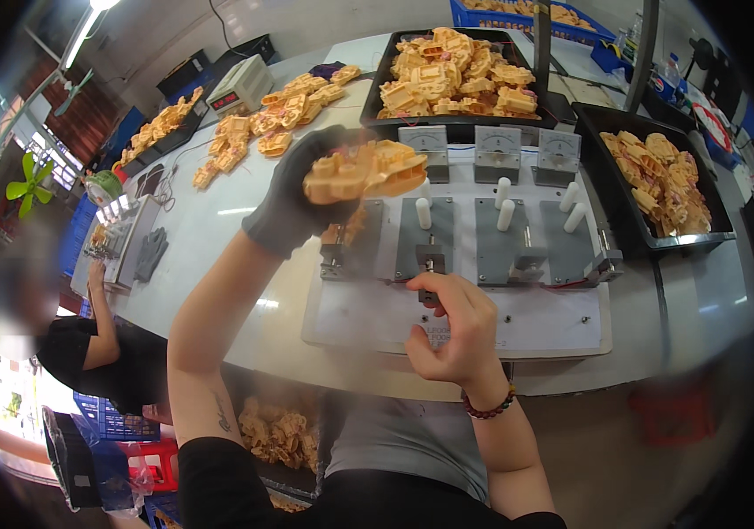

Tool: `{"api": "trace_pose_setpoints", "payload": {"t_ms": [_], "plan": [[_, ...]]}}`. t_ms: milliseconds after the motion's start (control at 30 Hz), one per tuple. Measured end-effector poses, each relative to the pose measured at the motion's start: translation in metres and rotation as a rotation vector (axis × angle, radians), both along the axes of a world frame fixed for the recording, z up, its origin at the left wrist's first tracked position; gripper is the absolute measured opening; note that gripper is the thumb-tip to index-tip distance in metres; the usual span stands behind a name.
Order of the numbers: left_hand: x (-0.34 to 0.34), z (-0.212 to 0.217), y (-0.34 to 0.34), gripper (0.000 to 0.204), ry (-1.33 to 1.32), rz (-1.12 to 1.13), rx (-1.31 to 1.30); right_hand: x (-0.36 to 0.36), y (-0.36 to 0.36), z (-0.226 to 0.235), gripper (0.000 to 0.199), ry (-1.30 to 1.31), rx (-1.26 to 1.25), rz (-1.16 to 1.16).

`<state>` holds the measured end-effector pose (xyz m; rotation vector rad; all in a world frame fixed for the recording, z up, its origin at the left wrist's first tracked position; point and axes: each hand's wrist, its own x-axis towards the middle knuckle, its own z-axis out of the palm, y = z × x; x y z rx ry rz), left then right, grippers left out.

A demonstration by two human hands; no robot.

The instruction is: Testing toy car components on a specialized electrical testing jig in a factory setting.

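Note:
My left hand (293,198), in a dark grey glove, is closed around yellow-orange moulded plastic housings (368,172), held up over the left end of a test fixture (553,326). How many it holds I cannot tell. My bare right hand (456,331) has its fingers curled at a small dark sliding clamp (430,260) on the fixture's second grey plate (408,234); the index finger touches it and the thumb stands apart. White pegs (505,216) rise from the plates. Another orange piece (355,227) shows partly behind the glove, at the leftmost plate.
Behind the fixture's dial meters (496,154) stands a black tray (368,106) heaped with housings; another black tray (721,236) is at the right. Loose housings (284,115) lie by a white boxy instrument (245,84). A co-worker (86,344) sits at the left near a glove (151,254).

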<state>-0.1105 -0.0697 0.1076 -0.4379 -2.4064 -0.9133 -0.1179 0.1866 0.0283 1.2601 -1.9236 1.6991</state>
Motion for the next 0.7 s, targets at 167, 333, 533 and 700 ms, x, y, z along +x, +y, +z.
{"api": "trace_pose_setpoints", "payload": {"t_ms": [167, 333, 533, 700], "plan": [[-0.045, 0.019, 0.030, 0.041, -0.450, -0.013, 0.428, -0.001, -0.001, -0.001, 0.035, 0.007, -0.037, 0.000], [-0.048, 0.021, 0.055, 0.041, -0.304, 0.253, -0.336, -0.002, 0.000, 0.002, 0.035, -0.004, -0.016, 0.004], [-0.040, 0.023, 0.092, 0.052, -0.680, 0.304, -0.516, -0.003, -0.001, 0.000, 0.035, 0.020, -0.026, 0.007], [-0.041, 0.026, 0.089, 0.060, -0.759, 0.206, -0.542, 0.004, 0.004, 0.004, 0.042, -0.104, 0.019, 0.027]]}}
